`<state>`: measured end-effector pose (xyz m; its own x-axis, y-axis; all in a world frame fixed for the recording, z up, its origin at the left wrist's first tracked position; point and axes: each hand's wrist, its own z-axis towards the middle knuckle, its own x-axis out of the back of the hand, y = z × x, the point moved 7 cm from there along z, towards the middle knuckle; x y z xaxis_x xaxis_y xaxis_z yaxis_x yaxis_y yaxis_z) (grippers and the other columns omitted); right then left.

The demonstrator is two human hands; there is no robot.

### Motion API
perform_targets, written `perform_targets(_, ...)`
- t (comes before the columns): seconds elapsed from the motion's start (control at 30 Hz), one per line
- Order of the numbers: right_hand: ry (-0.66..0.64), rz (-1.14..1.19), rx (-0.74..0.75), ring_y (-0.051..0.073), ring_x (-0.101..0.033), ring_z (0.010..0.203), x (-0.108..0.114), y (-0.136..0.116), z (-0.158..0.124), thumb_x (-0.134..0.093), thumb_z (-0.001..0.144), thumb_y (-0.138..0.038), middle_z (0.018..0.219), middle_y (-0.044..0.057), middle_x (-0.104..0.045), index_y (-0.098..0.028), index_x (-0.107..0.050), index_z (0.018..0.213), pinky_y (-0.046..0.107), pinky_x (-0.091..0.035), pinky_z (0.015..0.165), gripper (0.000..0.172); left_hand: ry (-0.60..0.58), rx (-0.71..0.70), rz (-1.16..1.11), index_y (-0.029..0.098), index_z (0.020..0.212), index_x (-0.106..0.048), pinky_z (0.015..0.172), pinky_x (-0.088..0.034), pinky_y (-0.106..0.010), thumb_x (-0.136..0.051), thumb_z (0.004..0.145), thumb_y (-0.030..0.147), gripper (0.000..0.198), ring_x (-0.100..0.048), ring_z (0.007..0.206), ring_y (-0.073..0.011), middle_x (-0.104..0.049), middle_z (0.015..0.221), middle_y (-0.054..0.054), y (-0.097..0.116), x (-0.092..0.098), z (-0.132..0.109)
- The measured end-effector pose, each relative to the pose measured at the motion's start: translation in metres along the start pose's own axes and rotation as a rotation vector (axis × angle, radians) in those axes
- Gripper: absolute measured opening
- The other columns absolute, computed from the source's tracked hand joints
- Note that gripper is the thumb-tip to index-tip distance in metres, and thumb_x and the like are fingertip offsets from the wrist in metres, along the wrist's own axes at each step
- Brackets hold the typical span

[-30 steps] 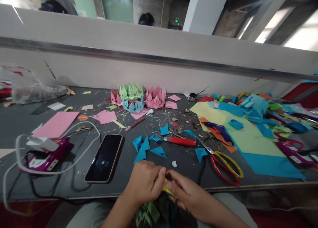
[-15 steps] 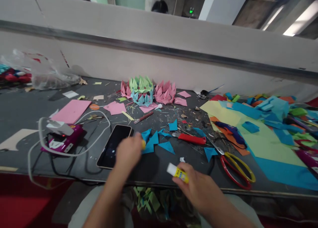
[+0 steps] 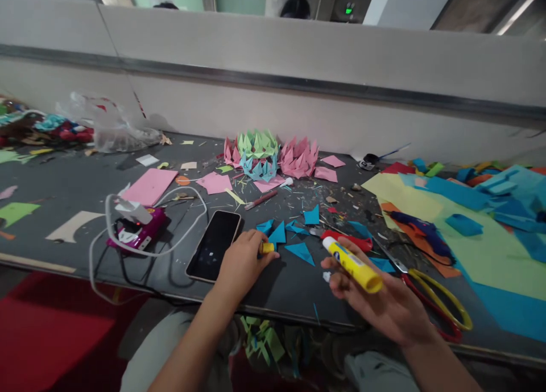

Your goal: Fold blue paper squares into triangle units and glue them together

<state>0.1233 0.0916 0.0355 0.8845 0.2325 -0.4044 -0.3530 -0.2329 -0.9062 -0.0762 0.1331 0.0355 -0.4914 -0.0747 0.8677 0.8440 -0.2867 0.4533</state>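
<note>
My left hand (image 3: 245, 261) is low over the dark table, its fingers closed on a small yellow glue stick cap (image 3: 267, 248). Right by it lie folded blue paper pieces (image 3: 278, 233) and a flat blue paper triangle (image 3: 301, 252). A yellow glue stick (image 3: 354, 267) is in my right hand (image 3: 386, 304), its white end uncapped and pointing up and left. Behind that hand are a red-handled cutter (image 3: 347, 239), partly hidden, and scissors (image 3: 441, 295) with red and yellow handles. A phone (image 3: 214, 245) lies left of my left hand.
Green, pink and blue folded-paper crowns (image 3: 258, 147) stand near the wall. A purple power strip (image 3: 140, 230) with a looping white cable (image 3: 187, 245) sits at left. Yellow sheets (image 3: 482, 255), a glue gun (image 3: 420, 230) and blue scraps cover the right. The table's front edge runs below my hands.
My left hand has come down to the table beside the blue pieces with the cap. My right hand has turned palm-up, tilting the glue stick. The view has swung left.
</note>
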Motion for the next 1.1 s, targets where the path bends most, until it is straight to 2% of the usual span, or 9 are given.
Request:
perform_targets(0.1,-0.052,-0.097,0.097,0.021,-0.061,0.073,-0.002,-0.011,0.007,-0.07,0.054,-0.061,0.093,0.008,-0.065,-0.027,-0.055,0.108,0.034,-0.045,0.064,0.065,-0.009,-0.121,-0.046,0.019,0.089,-0.055,0.073,-0.045,-0.028,-0.061,0.078,0.031,0.018,-0.057,0.084,-0.0179,-0.06,0.088,-0.003,0.015,-0.004,-0.001)
perform_targets(0.2,0.065,-0.271,0.149,0.015,-0.056,0.059,0.007,-0.012,0.014,-0.067,0.066,-0.05,0.067,0.003,-0.064,-0.023,-0.057,0.105,0.028,-0.043,0.057,0.048,-0.035,-0.219,-0.062,0.02,0.089,-0.058,0.075,-0.046,-0.028,-0.059,0.079,0.029,0.013,-0.057,0.086,-0.0177,-0.06,0.093,-0.004,0.03,-0.014,-0.005)
perform_targets(0.27,0.142,-0.324,0.154,0.013,-0.051,0.049,0.014,-0.008,0.019,-0.059,0.072,-0.053,0.053,0.0,-0.059,-0.019,-0.059,0.099,0.025,-0.039,0.049,0.043,-0.084,-0.233,-0.032,0.021,0.09,-0.06,0.072,-0.047,-0.029,-0.058,0.08,0.026,0.012,-0.057,0.085,-0.0184,-0.059,0.093,-0.004,0.034,-0.023,-0.007)
perform_targets(0.4,0.302,-0.325,0.16,0.011,-0.049,0.045,0.03,0.004,0.017,-0.06,0.068,-0.054,0.054,0.001,-0.059,-0.018,-0.065,0.079,0.022,-0.036,0.041,0.038,-0.056,-0.193,-0.034,0.02,0.101,-0.059,0.077,-0.045,-0.038,-0.058,0.079,0.021,0.022,-0.054,0.091,-0.0231,-0.06,0.1,-0.006,0.038,-0.025,-0.009)
perform_targets(0.5,0.404,-0.269,0.225,0.013,-0.055,0.056,0.035,0.003,0.008,-0.069,0.061,-0.048,0.071,0.004,-0.064,-0.019,-0.065,0.068,0.021,-0.043,0.046,0.03,-0.034,-0.11,-0.318,0.019,0.106,-0.057,0.079,-0.044,-0.039,-0.061,0.077,0.031,0.031,-0.053,0.092,-0.023,-0.06,0.1,-0.008,0.044,-0.022,-0.013)
perform_targets(0.63,0.4,-0.106,0.265,0.009,-0.048,0.043,0.03,-0.003,-0.002,-0.072,0.058,-0.045,0.061,-0.001,-0.057,-0.021,-0.062,0.075,0.018,-0.039,0.034,0.031,-0.253,0.104,-0.988,0.02,0.115,-0.049,0.061,-0.042,-0.025,-0.068,0.07,0.035,0.051,-0.053,0.07,-0.0124,-0.058,0.095,-0.005,0.057,-0.044,-0.022)
perform_targets(0.77,0.364,-0.054,0.339,0.01,-0.054,0.046,0.025,-0.012,-0.005,-0.073,0.062,-0.036,0.065,-0.003,-0.058,-0.024,-0.053,0.078,0.015,-0.037,0.031,0.028,-0.304,0.161,-1.385,0.021,0.111,-0.05,0.057,-0.038,-0.02,-0.077,0.06,0.028,0.058,-0.052,0.068,-0.0087,-0.056,0.092,-0.003,0.07,-0.051,-0.023)
perform_targets(0.93,0.199,-0.094,0.19,0.011,-0.056,0.049,0.009,0.008,0.003,-0.073,0.063,-0.036,0.066,-0.003,-0.058,-0.023,-0.045,0.079,0.016,-0.039,0.034,0.035,-0.161,0.178,-1.499,0.016,0.086,-0.055,0.057,-0.04,-0.021,-0.077,0.059,0.033,0.039,-0.051,0.061,-0.009,-0.057,0.071,0.0,0.072,-0.048,-0.017)
perform_targets(1.1,0.291,-0.142,0.12,0.006,-0.042,0.041,0.012,0.022,0.004,-0.061,0.072,-0.051,0.055,-0.005,-0.052,-0.021,-0.048,0.084,0.015,-0.031,0.036,0.035,0.123,0.247,-1.27,0.015,0.076,-0.059,0.063,-0.042,-0.022,-0.073,0.064,0.035,0.028,-0.052,0.069,-0.0115,-0.058,0.075,-0.001,0.063,-0.038,-0.011)
